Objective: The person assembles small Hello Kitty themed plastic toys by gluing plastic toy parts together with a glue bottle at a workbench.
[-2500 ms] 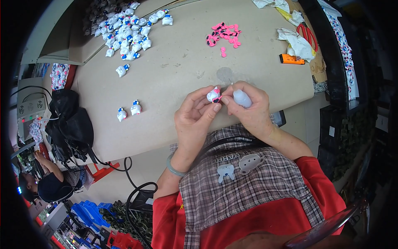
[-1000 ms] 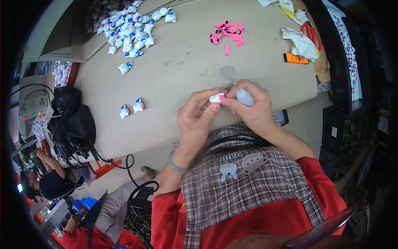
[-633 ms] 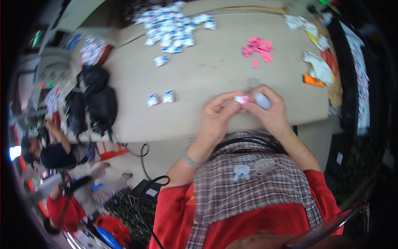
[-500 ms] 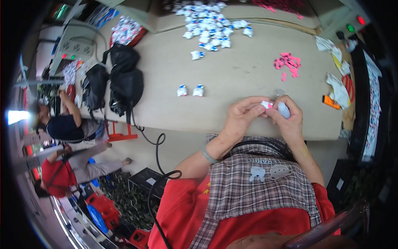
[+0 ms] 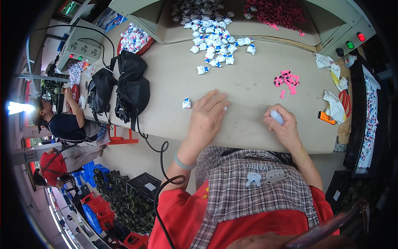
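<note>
My left hand (image 5: pixel 208 114) is palm down on the table, fingers stretched to the upper right. Beside its index finger shows the edge of a small white figure (image 5: pixel 225 108), apparently pinched there; most of it is hidden. Left of this hand stands another small white figure with blue and pink marks (image 5: pixel 186 103). My right hand (image 5: pixel 283 124) is closed round a small pale squeeze bottle (image 5: pixel 277 117), its thin needle tip pointing up and left over the table. Beyond that hand lies a loose cluster of small pink and black pieces (image 5: pixel 287 81).
A heap of white and blue figures (image 5: pixel 215 39) spreads from a shelf opening; dark pink pieces (image 5: pixel 280 14) fill its right side. Black bags (image 5: pixel 132 85) with a cable lie left. An orange cutter (image 5: pixel 326 118) and red scissors (image 5: pixel 345 103) lie right. Two people are at left.
My hands have parted. The left moved leftward over where one of two standing figures was, hiding it; the right stays on the bottle. The whole view has shifted slightly.
</note>
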Demonstrator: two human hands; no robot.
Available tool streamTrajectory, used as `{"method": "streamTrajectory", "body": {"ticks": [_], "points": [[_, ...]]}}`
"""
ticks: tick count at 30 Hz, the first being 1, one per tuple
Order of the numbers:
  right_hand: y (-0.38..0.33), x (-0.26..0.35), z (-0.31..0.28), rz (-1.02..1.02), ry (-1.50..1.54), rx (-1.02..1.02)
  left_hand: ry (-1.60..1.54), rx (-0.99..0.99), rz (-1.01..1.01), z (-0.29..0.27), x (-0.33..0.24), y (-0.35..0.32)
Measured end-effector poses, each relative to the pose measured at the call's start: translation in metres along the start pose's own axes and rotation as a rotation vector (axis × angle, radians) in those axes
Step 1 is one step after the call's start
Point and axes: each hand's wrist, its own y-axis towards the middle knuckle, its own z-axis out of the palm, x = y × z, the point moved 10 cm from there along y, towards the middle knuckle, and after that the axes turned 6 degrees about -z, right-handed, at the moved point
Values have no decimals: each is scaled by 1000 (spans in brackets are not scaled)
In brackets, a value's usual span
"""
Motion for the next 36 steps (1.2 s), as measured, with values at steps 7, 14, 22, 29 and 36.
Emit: {"method": "streamTrajectory", "body": {"ticks": [7,14,22,29,36], "points": [[3,-2,-10,0,19,-2,124,-242,-42,-26,50,50],[3,-8,-15,57,42,24,-91,-88,-344,-4,90,67],[12,4,-29,6,265,-47,-1483,215,-659,51,38,28],[8,32,-45,-169,273,-144,-1445,264,-551,69,-5,15],[-4,49,-60,-201,363,-328,-1384,284,-431,76,-21,11]]}}
